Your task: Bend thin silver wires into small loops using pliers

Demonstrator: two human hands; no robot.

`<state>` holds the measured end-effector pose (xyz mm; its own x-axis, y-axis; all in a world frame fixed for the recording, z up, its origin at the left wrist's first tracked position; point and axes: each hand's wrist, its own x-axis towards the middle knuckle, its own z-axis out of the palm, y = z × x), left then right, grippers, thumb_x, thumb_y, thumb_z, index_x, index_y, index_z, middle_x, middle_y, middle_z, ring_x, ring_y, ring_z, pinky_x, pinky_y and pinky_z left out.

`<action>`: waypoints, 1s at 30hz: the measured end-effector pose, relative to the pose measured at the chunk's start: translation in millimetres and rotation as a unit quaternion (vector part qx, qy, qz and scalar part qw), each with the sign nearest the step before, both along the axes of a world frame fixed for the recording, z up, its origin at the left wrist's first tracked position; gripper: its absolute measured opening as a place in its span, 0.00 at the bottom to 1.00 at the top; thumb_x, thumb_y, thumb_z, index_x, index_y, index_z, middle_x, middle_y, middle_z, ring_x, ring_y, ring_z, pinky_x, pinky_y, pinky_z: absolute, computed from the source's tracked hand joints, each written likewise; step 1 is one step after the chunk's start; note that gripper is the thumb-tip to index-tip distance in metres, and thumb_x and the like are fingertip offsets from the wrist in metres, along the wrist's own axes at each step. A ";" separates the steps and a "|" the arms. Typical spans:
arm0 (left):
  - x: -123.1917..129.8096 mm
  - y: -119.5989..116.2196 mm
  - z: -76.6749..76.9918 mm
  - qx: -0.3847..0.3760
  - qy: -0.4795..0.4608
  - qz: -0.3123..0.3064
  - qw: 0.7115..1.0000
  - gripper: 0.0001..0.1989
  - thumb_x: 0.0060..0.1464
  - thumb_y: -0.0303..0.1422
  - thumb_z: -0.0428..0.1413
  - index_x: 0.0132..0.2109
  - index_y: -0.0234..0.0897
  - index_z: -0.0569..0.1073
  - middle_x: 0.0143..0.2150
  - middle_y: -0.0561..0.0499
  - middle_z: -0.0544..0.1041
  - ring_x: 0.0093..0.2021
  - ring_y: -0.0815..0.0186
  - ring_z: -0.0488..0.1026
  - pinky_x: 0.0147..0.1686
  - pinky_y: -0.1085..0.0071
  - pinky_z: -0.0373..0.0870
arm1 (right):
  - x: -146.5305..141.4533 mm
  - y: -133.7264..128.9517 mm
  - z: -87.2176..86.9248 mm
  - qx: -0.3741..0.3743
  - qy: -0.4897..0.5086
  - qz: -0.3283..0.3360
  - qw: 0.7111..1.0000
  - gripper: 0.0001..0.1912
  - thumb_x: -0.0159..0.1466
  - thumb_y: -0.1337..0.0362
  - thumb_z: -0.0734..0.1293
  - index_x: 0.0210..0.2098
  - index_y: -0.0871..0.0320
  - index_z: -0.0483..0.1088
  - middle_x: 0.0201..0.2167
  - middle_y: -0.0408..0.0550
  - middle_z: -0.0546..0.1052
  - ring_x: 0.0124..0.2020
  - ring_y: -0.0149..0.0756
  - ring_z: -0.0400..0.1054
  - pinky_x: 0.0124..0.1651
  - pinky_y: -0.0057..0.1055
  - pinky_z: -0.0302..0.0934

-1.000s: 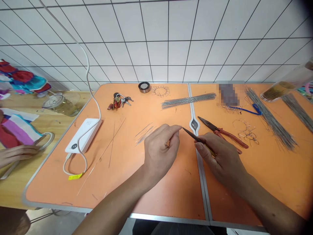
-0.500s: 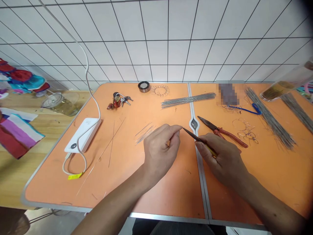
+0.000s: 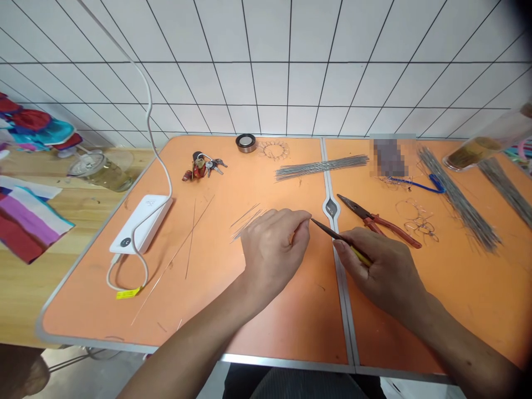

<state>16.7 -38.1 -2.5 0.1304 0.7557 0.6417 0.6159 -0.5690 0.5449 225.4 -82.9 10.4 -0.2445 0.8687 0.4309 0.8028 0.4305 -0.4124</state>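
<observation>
Straight short wires (image 3: 246, 216), seemingly yet to be bent, lie on the counter (image 3: 282, 332); the left hand's (image 3: 272, 246) fingers pinch together, contents indiscernible, near a pointed tool (image 3: 326, 228) clamped in the right hand's (image 3: 386, 269) fingers; looped wires (image 3: 420, 224), right, appear already shaped.

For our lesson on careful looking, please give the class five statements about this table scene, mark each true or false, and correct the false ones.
1. The right hand holds a pointed tool. True.
2. The left hand lies flat on the orange table. False: it is curled, close to the tool's tip.
3. The red-handled pliers are in the left hand. False: they lie on the orange table.
4. A bundle of metal wires lies across the table's seam. True.
5. The white power bank has no cable plugged in. False: a white cable is plugged into its near end.
</observation>
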 end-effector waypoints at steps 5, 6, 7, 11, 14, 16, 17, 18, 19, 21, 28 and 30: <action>-1.9 0.9 0.7 -0.004 0.018 -0.015 1.000 0.11 0.64 0.22 0.58 0.37 0.39 0.82 0.25 0.56 0.77 0.25 0.69 0.70 0.28 0.69 0.61 | 2.2 0.0 0.4 0.009 -0.014 0.003 1.000 0.13 0.77 0.62 0.65 0.37 0.55 0.78 0.25 0.41 0.79 0.26 0.32 0.75 0.28 0.33 0.60; -2.3 0.9 0.9 -0.008 0.021 -0.018 1.000 0.11 0.64 0.22 0.58 0.37 0.39 0.82 0.25 0.56 0.77 0.26 0.69 0.71 0.28 0.69 0.60 | 3.3 0.3 0.1 0.008 -0.016 0.005 1.000 0.13 0.77 0.62 0.65 0.37 0.55 0.78 0.25 0.41 0.79 0.25 0.32 0.75 0.28 0.33 0.60; -2.7 0.8 1.0 -0.011 0.024 -0.021 0.999 0.11 0.64 0.22 0.58 0.38 0.39 0.82 0.25 0.56 0.77 0.26 0.69 0.71 0.28 0.69 0.60 | 4.2 0.7 -0.3 0.008 -0.019 0.007 1.000 0.13 0.77 0.62 0.65 0.37 0.55 0.78 0.25 0.41 0.79 0.25 0.33 0.75 0.28 0.33 0.59; -4.1 1.4 0.1 -0.015 0.031 -0.029 0.999 0.11 0.65 0.21 0.57 0.38 0.39 0.82 0.27 0.55 0.79 0.27 0.68 0.72 0.28 0.68 0.60 | 2.4 -0.2 -1.1 0.024 -0.034 0.008 0.999 0.13 0.77 0.62 0.65 0.36 0.56 0.77 0.25 0.41 0.78 0.25 0.33 0.74 0.27 0.34 0.58; -8.4 4.6 1.9 -0.022 0.028 -0.019 0.999 0.11 0.65 0.22 0.58 0.39 0.40 0.82 0.30 0.54 0.82 0.29 0.67 0.76 0.29 0.68 0.62 | -5.3 -6.8 1.8 0.032 -0.042 0.050 0.997 0.14 0.77 0.63 0.65 0.34 0.56 0.76 0.24 0.40 0.76 0.22 0.31 0.70 0.25 0.33 0.56; -13.8 8.2 6.5 -0.046 0.006 -0.019 0.999 0.11 0.66 0.23 0.58 0.39 0.40 0.83 0.32 0.53 0.85 0.31 0.66 0.79 0.30 0.69 0.66 | -8.5 -11.8 5.8 0.028 -0.045 0.076 0.996 0.17 0.77 0.62 0.64 0.32 0.55 0.73 0.23 0.40 0.75 0.19 0.30 0.67 0.23 0.35 0.53; -16.8 10.1 9.5 -0.066 -0.012 -0.028 0.997 0.10 0.66 0.23 0.58 0.40 0.41 0.83 0.34 0.53 0.86 0.32 0.66 0.80 0.32 0.69 0.69 | -8.3 -13.4 8.0 0.016 -0.043 0.074 0.996 0.16 0.77 0.62 0.65 0.32 0.55 0.73 0.24 0.40 0.76 0.20 0.30 0.67 0.23 0.35 0.53; -19.7 11.8 12.7 -0.083 -0.036 -0.032 0.995 0.10 0.66 0.24 0.59 0.40 0.41 0.84 0.34 0.53 0.86 0.32 0.66 0.81 0.33 0.69 0.71 | -6.8 -14.0 9.9 0.012 -0.037 0.056 0.998 0.14 0.77 0.62 0.65 0.34 0.55 0.74 0.25 0.41 0.77 0.21 0.30 0.69 0.24 0.34 0.54; -22.1 13.2 15.7 -0.098 -0.059 -0.034 0.993 0.09 0.66 0.25 0.60 0.39 0.41 0.84 0.33 0.54 0.86 0.31 0.66 0.81 0.32 0.69 0.72 | -4.3 -13.5 11.3 0.011 -0.030 0.032 0.999 0.12 0.77 0.62 0.65 0.36 0.54 0.75 0.26 0.41 0.78 0.23 0.32 0.71 0.25 0.34 0.56; -24.8 14.7 19.8 -0.105 -0.093 -0.040 0.989 0.08 0.65 0.25 0.61 0.40 0.41 0.85 0.31 0.54 0.85 0.29 0.67 0.80 0.31 0.70 0.73 | 1.7 -10.0 11.8 0.021 -0.017 -0.011 1.000 0.11 0.78 0.61 0.65 0.39 0.54 0.75 0.28 0.43 0.79 0.28 0.35 0.75 0.28 0.34 0.59; -14.8 7.7 15.3 -0.033 -0.092 -0.046 0.994 0.10 0.66 0.22 0.60 0.42 0.38 0.85 0.33 0.53 0.85 0.31 0.69 0.80 0.35 0.71 0.75 | 3.4 -0.1 0.4 0.004 -0.017 -0.021 1.000 0.13 0.80 0.57 0.63 0.42 0.54 0.76 0.33 0.44 0.82 0.30 0.37 0.77 0.31 0.36 0.57; -11.8 5.6 13.7 -0.021 -0.082 -0.047 0.995 0.10 0.66 0.21 0.60 0.42 0.37 0.84 0.33 0.53 0.85 0.32 0.69 0.80 0.35 0.70 0.75 | 0.9 -0.6 -1.3 0.014 -0.022 -0.015 1.000 0.13 0.80 0.57 0.63 0.43 0.55 0.76 0.33 0.43 0.82 0.30 0.36 0.77 0.30 0.36 0.57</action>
